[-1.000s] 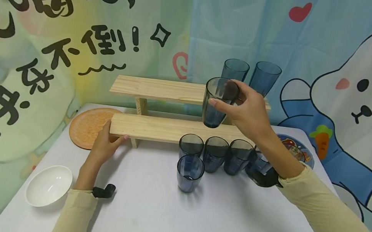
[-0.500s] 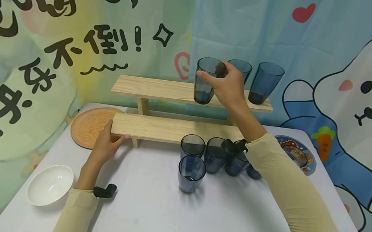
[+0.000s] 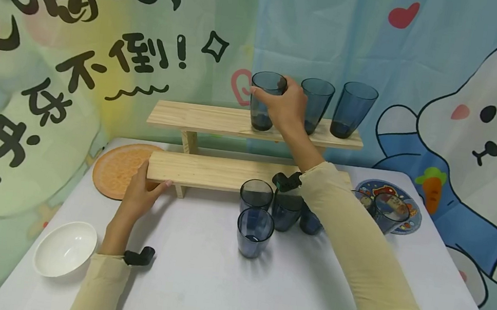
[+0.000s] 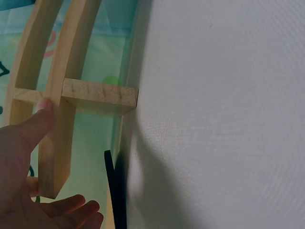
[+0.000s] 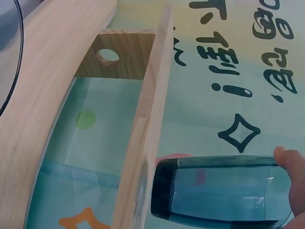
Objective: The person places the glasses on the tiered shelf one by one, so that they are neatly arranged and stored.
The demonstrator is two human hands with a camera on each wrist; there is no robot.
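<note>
A: ok so what are your hands actually up to there? go left to right

B: far left is just a shallow white bowl (image 3: 66,246) on the white tabletop (image 3: 195,288). Next my left hand (image 3: 136,198) has the end of the pale wooden lower plank (image 3: 195,170) pinched between thumb and fingers. That's the anchor imo, firm but relaxed, so the stand doesn't skid

A: and the other one?

B: around the middle, the smoky-blue tapered drinking glass (image 3: 260,114) is upright at the pale wooden upper plank (image 3: 202,117). My right hand (image 3: 287,109) grips it up near the rim, thumb on the left, fingers round the right. Can't tell if the base is resting or a hair above the wood, so I'd ease it down till I feel contact, and only then loosen up

A: anything to watch out for?

B: the elbow. A cluster of matching blue glasses (image 3: 254,236) sits lower down on the tabletop, and my beige sleeve (image 3: 357,251) hides part of it, so dropping the arm might clip one. Up top, two more tapered blue glasses (image 3: 354,108) stand to the right, so I'd match their gap and back my knuckles out slowly. Far right is a blue patterned plate (image 3: 414,216), partly behind a glass
</note>
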